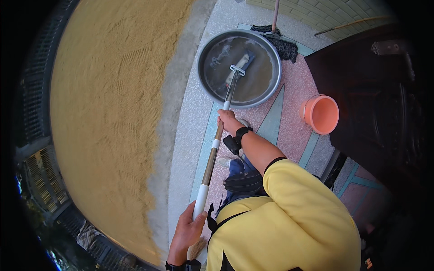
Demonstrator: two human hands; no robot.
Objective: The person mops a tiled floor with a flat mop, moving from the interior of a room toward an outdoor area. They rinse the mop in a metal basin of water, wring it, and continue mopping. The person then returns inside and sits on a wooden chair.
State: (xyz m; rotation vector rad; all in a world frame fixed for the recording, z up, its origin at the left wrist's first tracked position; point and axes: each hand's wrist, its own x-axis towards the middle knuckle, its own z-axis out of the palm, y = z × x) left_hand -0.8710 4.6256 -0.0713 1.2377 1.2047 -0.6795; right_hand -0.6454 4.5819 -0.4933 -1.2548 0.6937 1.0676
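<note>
A sponge mop point(211, 159) with a metal and white handle slants from the lower left up to a round metal basin point(201, 81). Its pale head point(242, 62) lies in cloudy, brownish water inside the basin, partly under the surface. My right hand point(229, 120) is wrapped around the upper pole, just outside the basin's near rim. Lower down, near my body, my left hand point(188, 227) grips the white end of the handle. Foam point(221, 55) floats on the water beside the head.
A dark string mop point(283, 47) stands behind the basin. To the right are an orange bucket point(325, 114) and a dark door panel point(373, 101). Spread grain point(115, 118) covers the ground at left. My shoes stand on patterned terrazzo point(295, 135).
</note>
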